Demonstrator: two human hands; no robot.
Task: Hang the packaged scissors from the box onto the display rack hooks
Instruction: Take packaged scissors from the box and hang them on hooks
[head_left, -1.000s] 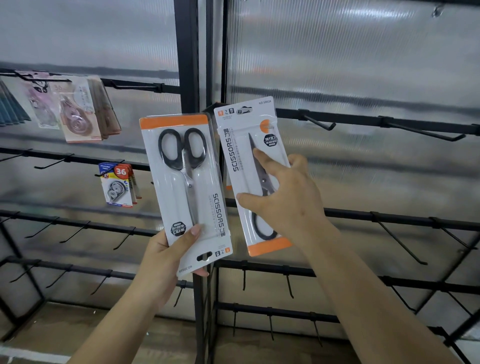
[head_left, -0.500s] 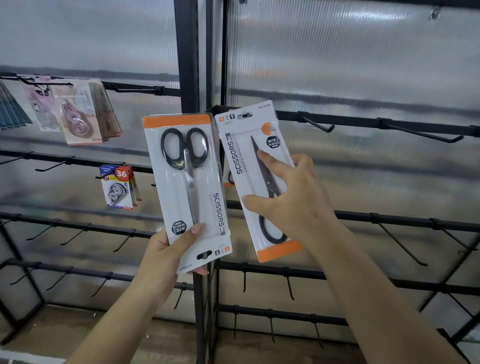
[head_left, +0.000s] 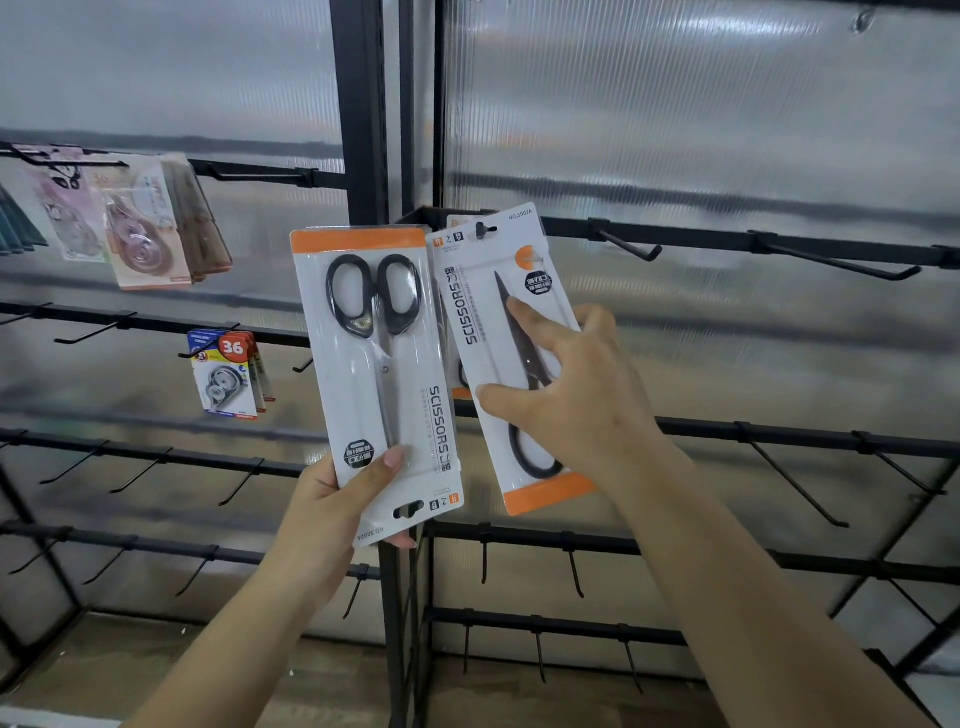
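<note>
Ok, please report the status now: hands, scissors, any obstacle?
Left hand grips upside-down scissors pack. Right hand holds second pack, hang hole at hook. Nothing blocking.

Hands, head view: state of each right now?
Left hand: grips an upside-down scissors pack, thumb on its front.
Right hand: holds the hook-side scissors pack, hang hole at a hook; fingers spread on its front.
</note>
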